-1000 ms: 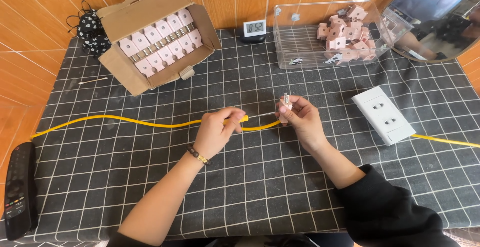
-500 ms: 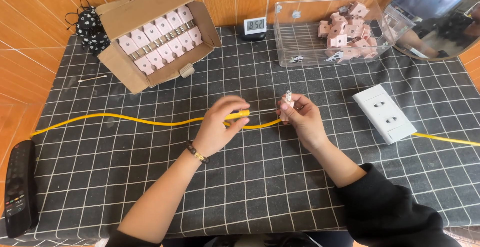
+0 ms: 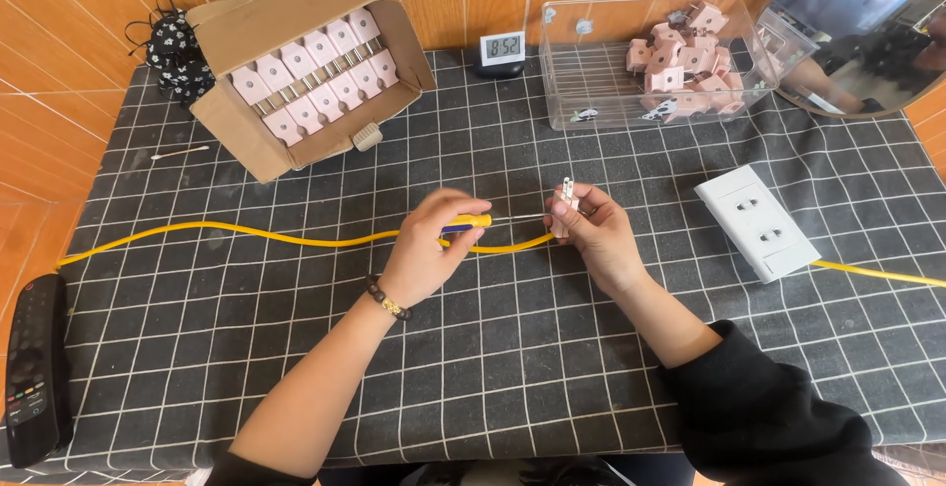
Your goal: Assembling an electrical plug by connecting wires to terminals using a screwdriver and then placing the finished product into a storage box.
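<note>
— Left hand (image 3: 426,254): closed round a yellow-handled screwdriver (image 3: 466,221), shaft levelled straight at the plug (image 3: 565,208). Why so flat?

— Held level to meet the plug's side, most likely. Right hand (image 3: 591,235): fingertips pinched on the pink plug, raised just off the cloth (image 3: 493,368), prongs up, turned toward the tip.

— And the cable (image 3: 246,235)?

— Yellow, run across the cloth under both hands, apparently ending at the plug; slack, so no pull on the work. Beyond the right hand, carried on to the white socket block (image 3: 757,222).

— Supplies?

— Open carton (image 3: 305,62) of pink plugs far left, clear bin (image 3: 650,57) of more far right, both within reach. Clock (image 3: 503,49) between; remote (image 3: 37,368) at the left edge.
</note>
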